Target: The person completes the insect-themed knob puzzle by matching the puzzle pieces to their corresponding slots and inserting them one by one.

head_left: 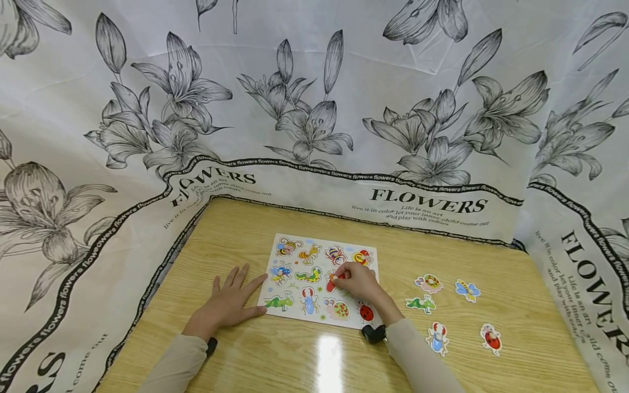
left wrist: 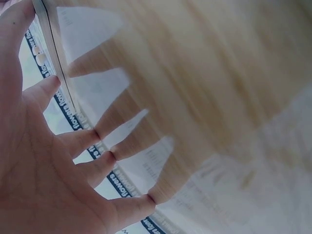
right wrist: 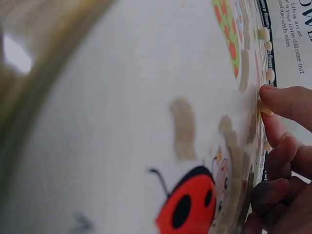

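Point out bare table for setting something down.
Bare table: behind the board, to the curtain; between the sleeves, board's near side; left of the left hand. Crowded: the board, and among five loose pieces right of it.

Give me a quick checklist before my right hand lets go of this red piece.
1. Board flat on the table: ok.
2. Left hand at the board's left edge: ok, fingers spread.
3. Right hand gripping the red piece: ok, finger and thumb pinch its knob.
4. Red piece fully seated: cannot tell; fingers partly cover it.
5. All pieces placed: not ok; five lie right of the board.
6. Loose ladybug apart from the others: ok.
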The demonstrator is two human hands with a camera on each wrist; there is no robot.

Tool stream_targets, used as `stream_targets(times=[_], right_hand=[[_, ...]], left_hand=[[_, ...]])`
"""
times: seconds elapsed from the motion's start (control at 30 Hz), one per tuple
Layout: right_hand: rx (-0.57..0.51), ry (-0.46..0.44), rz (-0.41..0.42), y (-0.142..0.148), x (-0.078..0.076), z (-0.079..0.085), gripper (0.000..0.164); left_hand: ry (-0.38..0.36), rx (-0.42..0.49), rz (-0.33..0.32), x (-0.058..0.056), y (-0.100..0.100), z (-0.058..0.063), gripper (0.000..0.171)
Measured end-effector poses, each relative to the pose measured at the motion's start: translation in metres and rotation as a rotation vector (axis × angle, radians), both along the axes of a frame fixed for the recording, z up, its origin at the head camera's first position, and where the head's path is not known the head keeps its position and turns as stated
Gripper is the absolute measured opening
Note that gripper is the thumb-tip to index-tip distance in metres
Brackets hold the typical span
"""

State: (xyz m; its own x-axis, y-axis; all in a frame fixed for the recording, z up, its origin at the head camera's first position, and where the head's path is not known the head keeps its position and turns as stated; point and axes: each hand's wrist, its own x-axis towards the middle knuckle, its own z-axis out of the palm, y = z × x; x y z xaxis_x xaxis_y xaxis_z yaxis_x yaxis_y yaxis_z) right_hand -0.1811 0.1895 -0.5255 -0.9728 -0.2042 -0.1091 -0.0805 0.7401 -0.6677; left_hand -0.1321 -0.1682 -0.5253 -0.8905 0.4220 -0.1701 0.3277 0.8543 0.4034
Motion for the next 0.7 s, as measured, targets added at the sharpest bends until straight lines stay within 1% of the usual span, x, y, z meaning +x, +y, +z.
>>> stream_targets(times=[0.23, 0.33, 0.43, 0.57, 0.7], right_hand=[[0.001, -0.004, -0.003, 0.0, 0.0, 0.0, 0.011], [-0.008, -0.017, -0.013, 0.0, 0.002, 0.004, 0.01], [-0.039, -0.022, -0.025, 0.001, 0.004, 0.009, 0.009], [-0.076, -0.002, -0.029, 0.003, 0.006, 0.015, 0.011], [-0.064, 0.023, -0.034, 0.008, 0.007, 0.02, 0.013]], left_hand=[[0.007, 0.002, -0.001, 0.0, 0.0, 0.0, 0.08], [0.005, 0.0, -0.002, -0.001, 0.0, -0.001, 0.08], [0.009, -0.001, -0.005, -0.001, 0.0, -0.003, 0.081], [0.015, -0.006, -0.008, -0.002, 0.0, -0.004, 0.081], [0.019, 0.004, -0.009, -0.002, 0.0, -0.004, 0.081]])
